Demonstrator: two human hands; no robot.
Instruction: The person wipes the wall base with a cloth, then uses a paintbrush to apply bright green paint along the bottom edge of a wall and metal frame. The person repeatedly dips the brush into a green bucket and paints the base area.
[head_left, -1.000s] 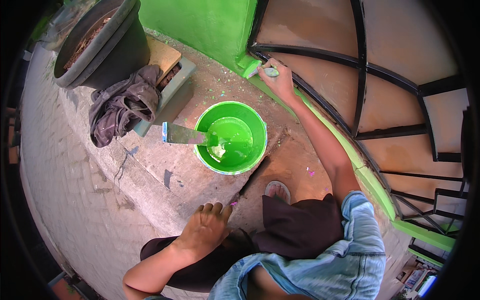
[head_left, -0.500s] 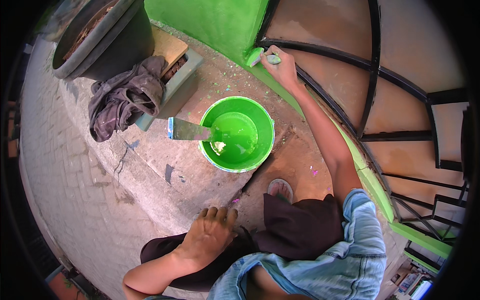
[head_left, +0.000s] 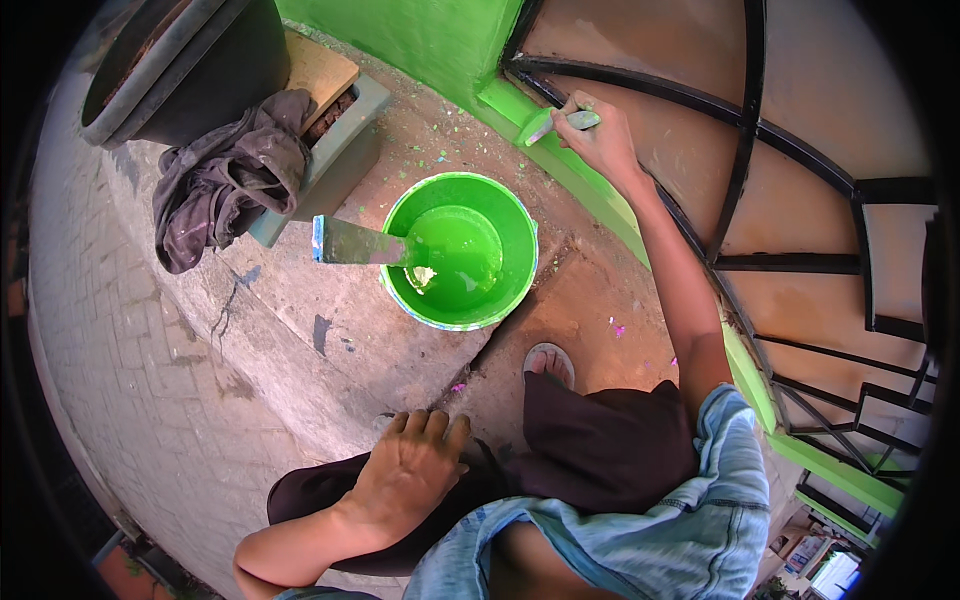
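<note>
Wet paint (head_left: 468, 250) gleaming, glossy, in that smooth plastic bucket (head_left: 517, 238)! The rag (head_left: 230, 172): matt, crumpled cloth. The slab (head_left: 375, 345): rough, concrete-looking. The black bars (head_left: 790, 263): metal by their look, faintly shiny!

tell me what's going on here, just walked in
A person's right hand grips a paintbrush, its bristles at the low green ledge below the black metal frame. The left hand holds nothing and rests over the knee. A green bucket with green paint inside stands on the ground, a flat tool leaning over its left rim. Beyond it, a dark cloth lies by a big plant pot.
</note>
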